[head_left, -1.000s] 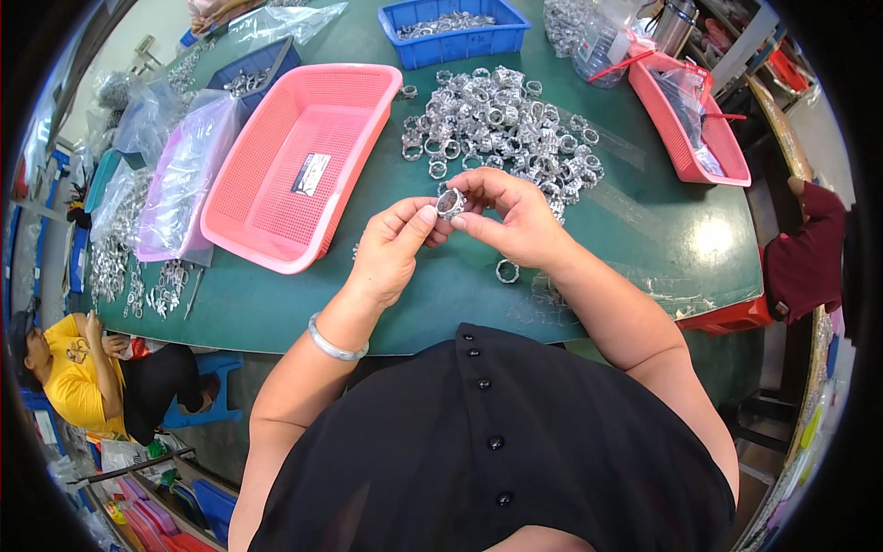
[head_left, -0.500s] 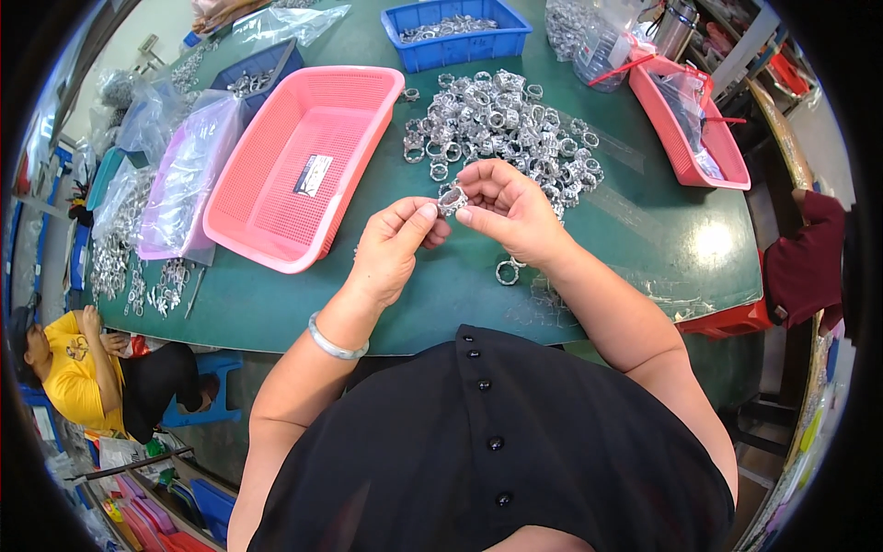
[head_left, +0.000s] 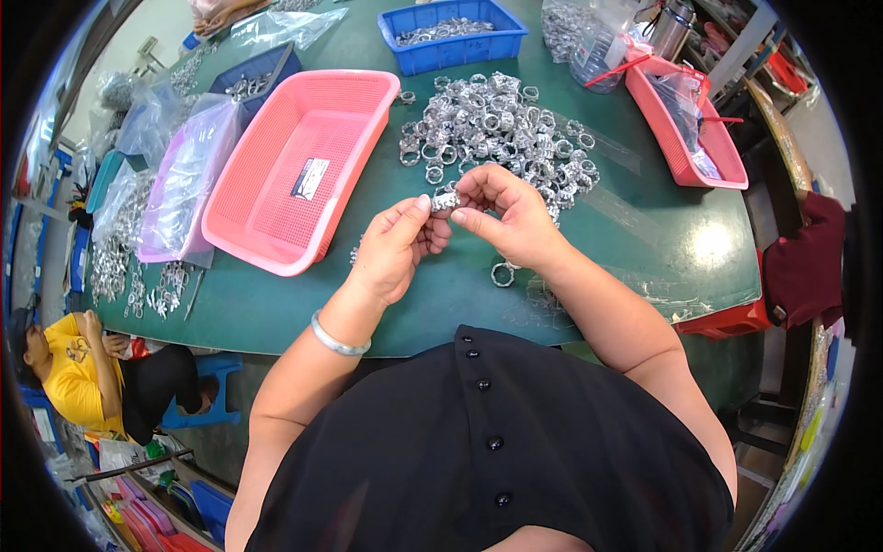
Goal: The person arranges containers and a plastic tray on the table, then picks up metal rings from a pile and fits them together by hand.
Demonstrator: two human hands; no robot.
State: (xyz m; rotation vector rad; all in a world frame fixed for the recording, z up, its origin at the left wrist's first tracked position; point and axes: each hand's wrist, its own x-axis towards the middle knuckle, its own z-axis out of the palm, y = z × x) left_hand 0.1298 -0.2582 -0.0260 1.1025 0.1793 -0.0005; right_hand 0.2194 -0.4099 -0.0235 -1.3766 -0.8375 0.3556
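Observation:
Between my two hands, above the green table (head_left: 441, 313), is a silver ring-shaped metal piece (head_left: 445, 201) with a patterned outer band. My left hand (head_left: 394, 244) pinches it with thumb and fingertips from one side. My right hand (head_left: 511, 219) grips its other side with curled fingers, the thumb just below. Right behind my hands lies a heap of similar silver rings (head_left: 501, 120). A single loose ring (head_left: 502, 274) rests on the table under my right wrist.
Left of my hands stands a pink perforated basket (head_left: 248, 221) with a label inside. A blue bin (head_left: 451, 60) of metal pieces is at the back. Far right is another pink basket (head_left: 671, 156). A seated person in yellow (head_left: 83, 368) is at the left, another in maroon (head_left: 809, 258) at the right.
The ring between my fingers has turned, from showing its round opening to showing its patterned outer band. My hands have stayed nearly in place.

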